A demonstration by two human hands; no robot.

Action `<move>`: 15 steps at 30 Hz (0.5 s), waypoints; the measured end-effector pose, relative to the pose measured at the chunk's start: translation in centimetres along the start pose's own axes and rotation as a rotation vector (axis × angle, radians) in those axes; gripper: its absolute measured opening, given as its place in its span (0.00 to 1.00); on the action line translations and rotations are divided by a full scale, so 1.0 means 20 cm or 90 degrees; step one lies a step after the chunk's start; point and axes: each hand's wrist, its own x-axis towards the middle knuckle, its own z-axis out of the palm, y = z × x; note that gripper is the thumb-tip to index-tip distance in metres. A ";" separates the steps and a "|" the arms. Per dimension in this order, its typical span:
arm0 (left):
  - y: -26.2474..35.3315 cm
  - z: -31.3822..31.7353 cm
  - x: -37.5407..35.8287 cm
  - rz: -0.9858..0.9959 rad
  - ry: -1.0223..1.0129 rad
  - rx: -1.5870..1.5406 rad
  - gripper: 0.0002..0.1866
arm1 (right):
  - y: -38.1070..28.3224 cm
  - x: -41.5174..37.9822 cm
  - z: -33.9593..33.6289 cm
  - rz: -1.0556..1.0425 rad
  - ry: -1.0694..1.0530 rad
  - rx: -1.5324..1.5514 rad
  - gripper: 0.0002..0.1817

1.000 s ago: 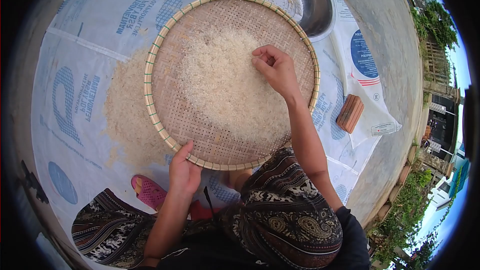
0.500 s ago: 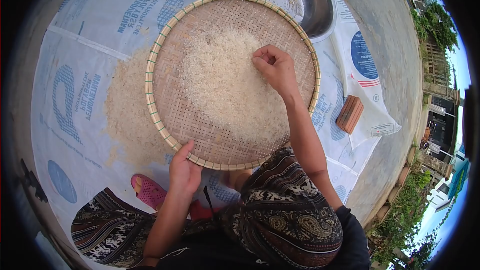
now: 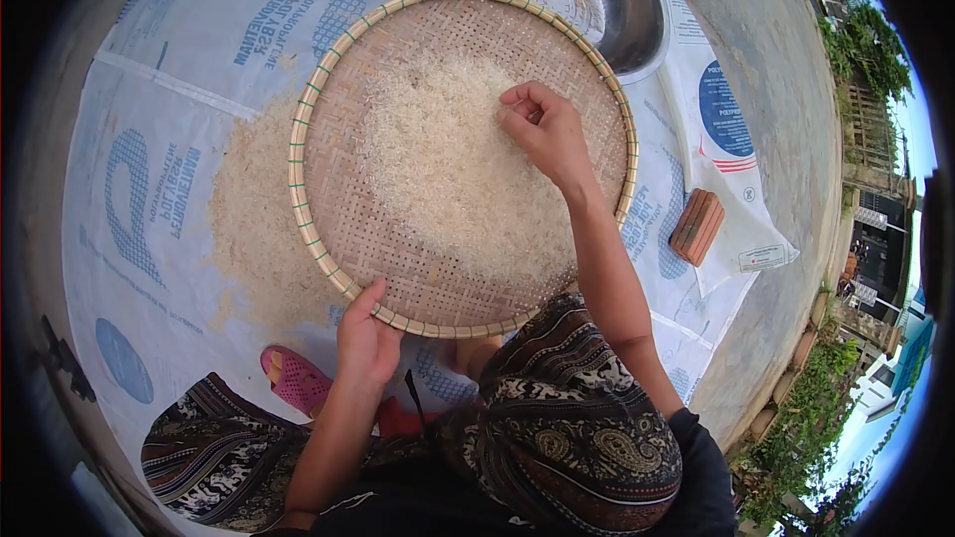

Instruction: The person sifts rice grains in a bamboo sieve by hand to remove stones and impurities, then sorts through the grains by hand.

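Note:
A round woven bamboo winnowing tray (image 3: 343,204) with a green-bound rim rests near my lap, its near right edge by my patterned-cloth knee. Pale rice grains (image 3: 438,159) are spread over its middle and right side. My left hand (image 3: 369,336) grips the near left rim, thumb on top and fingers underneath, out of sight. Over the upper right of the rice is my right hand (image 3: 546,131), thumb and forefinger pinched together. Whatever sits between those fingertips, if anything, is too small to make out.
A metal basin (image 3: 637,15) with yellowish grains stands beyond the tray. Chaff-like material (image 3: 254,229) lies on the printed plastic sheet (image 3: 179,60) at left. A brick (image 3: 696,228) sits on the sheet at right. A pink sandal (image 3: 296,381) is on my foot.
My right hand has shifted very slightly up and left over the rice, still pinched. The left hand and the tray have stayed put.

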 end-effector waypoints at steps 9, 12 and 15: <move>0.00 0.00 0.00 0.001 -0.006 0.000 0.22 | -0.02 -0.01 0.05 0.004 0.038 -0.057 0.06; 0.00 0.01 -0.01 -0.004 -0.004 0.000 0.22 | -0.04 -0.01 0.03 0.027 0.023 -0.021 0.04; 0.01 0.01 -0.01 -0.011 -0.001 -0.001 0.23 | -0.02 -0.01 -0.05 0.125 -0.034 0.267 0.04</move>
